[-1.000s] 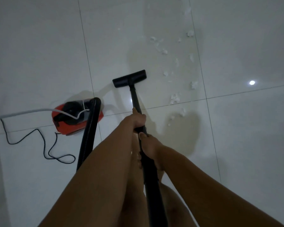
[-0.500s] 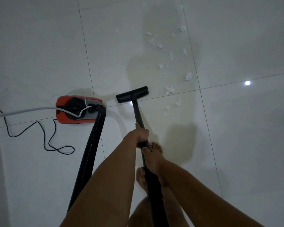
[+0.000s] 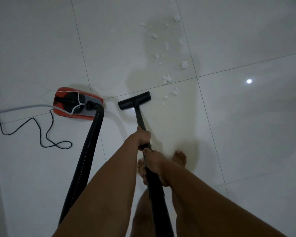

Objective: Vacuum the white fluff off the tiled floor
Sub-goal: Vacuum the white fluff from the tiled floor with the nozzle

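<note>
Both hands grip the black vacuum wand (image 3: 140, 118): my left hand (image 3: 143, 136) higher up the tube, my right hand (image 3: 155, 159) just behind it. The black floor nozzle (image 3: 134, 100) rests flat on the white tiled floor (image 3: 246, 142), just this side of a grout line. Several clumps of white fluff (image 3: 167, 78) lie scattered ahead and to the right of the nozzle, the nearest (image 3: 175, 91) a short way off its right end, others (image 3: 153, 35) trailing away up the tile.
The red canister vacuum (image 3: 76, 102) sits left of the nozzle, its black ribbed hose (image 3: 85, 154) running back toward me. A black cord (image 3: 41, 134) loops on the floor at left beside a white cable (image 3: 20, 107). My bare feet (image 3: 179, 157) stand under the wand.
The nozzle has been drawn back toward me, away from the fluff. The view has shifted so the canister and my feet now show lower and closer.
</note>
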Tool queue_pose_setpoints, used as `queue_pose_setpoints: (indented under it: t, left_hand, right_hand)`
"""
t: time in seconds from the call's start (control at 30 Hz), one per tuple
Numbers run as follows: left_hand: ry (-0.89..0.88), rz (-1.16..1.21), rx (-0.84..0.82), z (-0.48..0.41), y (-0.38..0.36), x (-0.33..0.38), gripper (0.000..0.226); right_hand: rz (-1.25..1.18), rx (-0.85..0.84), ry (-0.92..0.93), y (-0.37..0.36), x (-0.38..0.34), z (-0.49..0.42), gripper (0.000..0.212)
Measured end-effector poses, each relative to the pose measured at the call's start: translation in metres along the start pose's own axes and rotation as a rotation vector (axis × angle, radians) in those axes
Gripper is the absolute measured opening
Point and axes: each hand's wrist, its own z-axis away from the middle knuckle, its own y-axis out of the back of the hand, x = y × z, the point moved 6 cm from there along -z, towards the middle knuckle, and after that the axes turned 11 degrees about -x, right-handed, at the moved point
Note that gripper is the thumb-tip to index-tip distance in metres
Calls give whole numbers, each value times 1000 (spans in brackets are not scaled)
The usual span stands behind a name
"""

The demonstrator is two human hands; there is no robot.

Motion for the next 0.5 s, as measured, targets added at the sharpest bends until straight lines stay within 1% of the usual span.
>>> queue_pose_setpoints:
  t: [0.07,0.13,0.2,0.27,0.4,0.5]
  left_hand:
    - [-5,-16,3,6,-13,0,94]
    - [-17,-10,10,17,-30,5,84]
    - [-35,15,15,23,-50,12,76]
    - [-52,13,4,28,-72,21,75]
    - [-47,4,-13,24,-115,31,81]
    - [-48,-15,-29,27,-148,39,77]
  right_hand:
    - [16,60,42,6,8,8,42]
    - [26,63,60,16,18,18,49]
    - [135,71,77,36,26,34,47]
    - [191,82,86,54,31,55,42]
    - [85,84,37,89,58,57,40]
    - [90,159,35,107,75,61,44]
